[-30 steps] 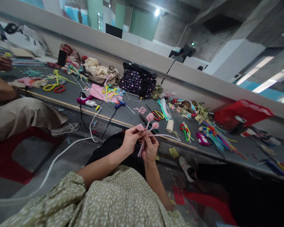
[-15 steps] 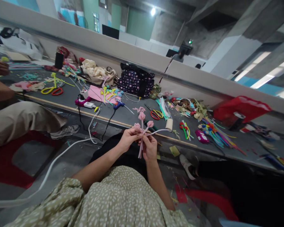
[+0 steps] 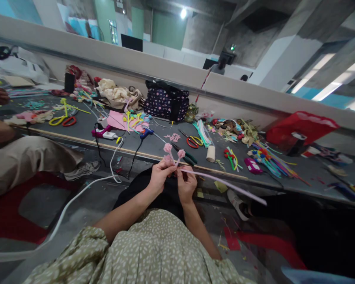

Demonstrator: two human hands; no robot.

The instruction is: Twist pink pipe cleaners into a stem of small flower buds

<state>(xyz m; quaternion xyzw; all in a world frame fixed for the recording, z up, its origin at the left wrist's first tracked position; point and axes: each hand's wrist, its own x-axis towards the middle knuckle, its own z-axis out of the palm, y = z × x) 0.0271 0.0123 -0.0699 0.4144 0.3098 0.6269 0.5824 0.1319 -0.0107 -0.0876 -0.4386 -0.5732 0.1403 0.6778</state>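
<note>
Pinched between the fingers of my left hand [image 3: 161,174] is a small bunch of pink pipe-cleaner flowers [image 3: 167,148], with fuzzy round heads standing up above the fingers. My right hand [image 3: 186,183] is closed beside it, almost touching, its fingertips on a pale lilac pipe cleaner [image 3: 227,183]. That strand starts at the bunch and runs out long and nearly straight to the right, past the table edge. Both hands are held above my lap at the table's front edge. The stems' lower ends are hidden by my fingers.
Pliers [image 3: 185,154], scissors [image 3: 192,142], pink scraps [image 3: 173,137] and a cardboard tube [image 3: 211,154] lie just beyond my hands. A blue glue gun [image 3: 147,133] rests to the left. A white cable [image 3: 85,185] hangs down at my left. A neighbour's knee [image 3: 32,157] is further left.
The lilac pipe cleaner now stretches far out to the right, where before it was shorter and curved upward. Stem ends that hung below my hands no longer show. The view has shifted slightly.
</note>
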